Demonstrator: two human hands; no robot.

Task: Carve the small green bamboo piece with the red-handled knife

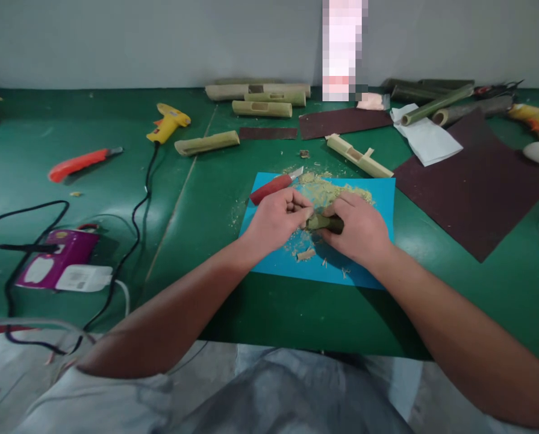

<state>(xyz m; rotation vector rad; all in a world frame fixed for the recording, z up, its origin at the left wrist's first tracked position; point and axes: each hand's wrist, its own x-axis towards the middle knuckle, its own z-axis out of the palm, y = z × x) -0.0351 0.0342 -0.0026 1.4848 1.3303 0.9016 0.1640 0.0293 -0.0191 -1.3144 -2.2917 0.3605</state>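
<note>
A short green bamboo piece (pixel 326 223) lies in the grip of my right hand (pixel 359 224), its fingers wrapped round the right part. At its left end my left hand (pixel 280 216) is closed in a pinch; what sits between thumb and finger is too small to make out. Both hands are over a blue sheet (pixel 278 265) strewn with pale shavings (pixel 336 191). Just beyond my left hand rests a red-handled carving knife (pixel 276 187), blade pointing away to the right. A small split bamboo chip (pixel 306 255) is on the sheet near me.
Cut bamboo tubes (pixel 262 108) line the back, with a notched one (pixel 359 155) nearer. Brown sandpaper (pixel 477 193) and a white tissue (pixel 427 138) lie right. Leftward are a yellow glue gun (pixel 167 123), an orange-red cutter (pixel 82 164) and a purple power strip (pixel 59 259) with trailing cords.
</note>
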